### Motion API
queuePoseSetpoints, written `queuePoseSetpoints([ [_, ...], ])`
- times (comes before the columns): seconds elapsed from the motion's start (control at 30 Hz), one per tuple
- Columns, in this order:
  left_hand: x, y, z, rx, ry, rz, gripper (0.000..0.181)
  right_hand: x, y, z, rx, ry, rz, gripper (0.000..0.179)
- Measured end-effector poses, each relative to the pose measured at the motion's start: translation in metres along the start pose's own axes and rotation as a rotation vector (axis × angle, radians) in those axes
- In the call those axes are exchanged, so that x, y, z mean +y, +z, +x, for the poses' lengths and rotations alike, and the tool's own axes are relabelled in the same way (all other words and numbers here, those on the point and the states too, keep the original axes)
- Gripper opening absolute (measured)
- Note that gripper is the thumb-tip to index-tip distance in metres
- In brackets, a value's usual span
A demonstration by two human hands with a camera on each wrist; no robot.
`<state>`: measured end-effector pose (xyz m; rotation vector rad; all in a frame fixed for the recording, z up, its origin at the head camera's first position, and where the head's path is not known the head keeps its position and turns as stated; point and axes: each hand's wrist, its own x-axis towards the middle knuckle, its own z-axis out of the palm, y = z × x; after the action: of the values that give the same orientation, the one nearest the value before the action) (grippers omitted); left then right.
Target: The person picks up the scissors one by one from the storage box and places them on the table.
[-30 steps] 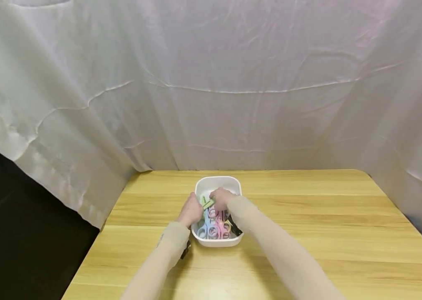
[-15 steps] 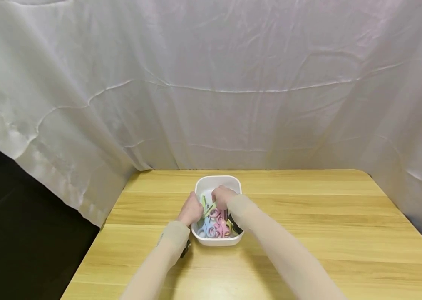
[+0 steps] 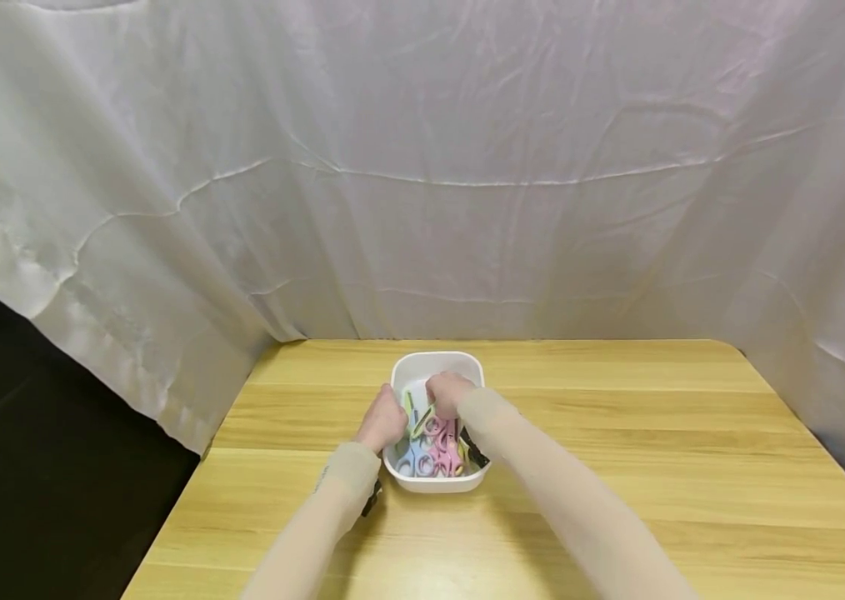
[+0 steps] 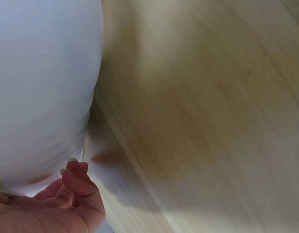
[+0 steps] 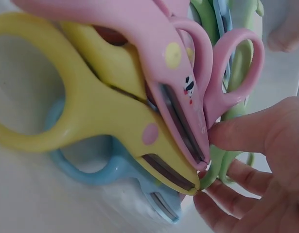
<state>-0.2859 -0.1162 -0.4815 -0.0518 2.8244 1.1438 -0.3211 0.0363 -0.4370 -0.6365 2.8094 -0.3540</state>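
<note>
Light grey curtains (image 3: 422, 233) with many wrinkles hang behind and beside a wooden bench (image 3: 692, 454); at the lower left is a dark area (image 3: 32, 450). On the bench, in the head view, stands a white tub (image 3: 433, 485), and inside it lie green scissors (image 3: 422, 423), blue scissors (image 3: 413, 452) and pink scissors (image 3: 448, 458), partly one over another. The left hand (image 3: 383, 419) is at the left rim of this tub, while the right hand (image 3: 448, 395) is inside, at the green scissors.

From the left wrist, one sees bent fingers at the outer wall of the tub; the left grip is narrow and holds the rim (the thumb is almost outside of view).

From the right wrist, yellow scissors (image 5: 105, 111) lie partly under pink ones and over blue ones. The right grip is nearly closed, pinching the green scissors (the exact contact is half hidden).
</note>
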Motion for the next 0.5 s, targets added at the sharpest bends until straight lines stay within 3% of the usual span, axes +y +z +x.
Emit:
queuePoseSetpoints([
  [0.3, 0.0000, 0.0009, -0.0007, 0.002, -0.005, 0.009, 0.065, 0.0036, -0.0035, 0.0012, 0.029, -0.048, 0.007, 0.034],
  [0.5, 0.0019, -0.0001, -0.0020, 0.004, -0.003, 0.008, 0.064, 0.0063, -0.0064, 0.0025, 0.070, -0.067, -0.014, 0.035],
])
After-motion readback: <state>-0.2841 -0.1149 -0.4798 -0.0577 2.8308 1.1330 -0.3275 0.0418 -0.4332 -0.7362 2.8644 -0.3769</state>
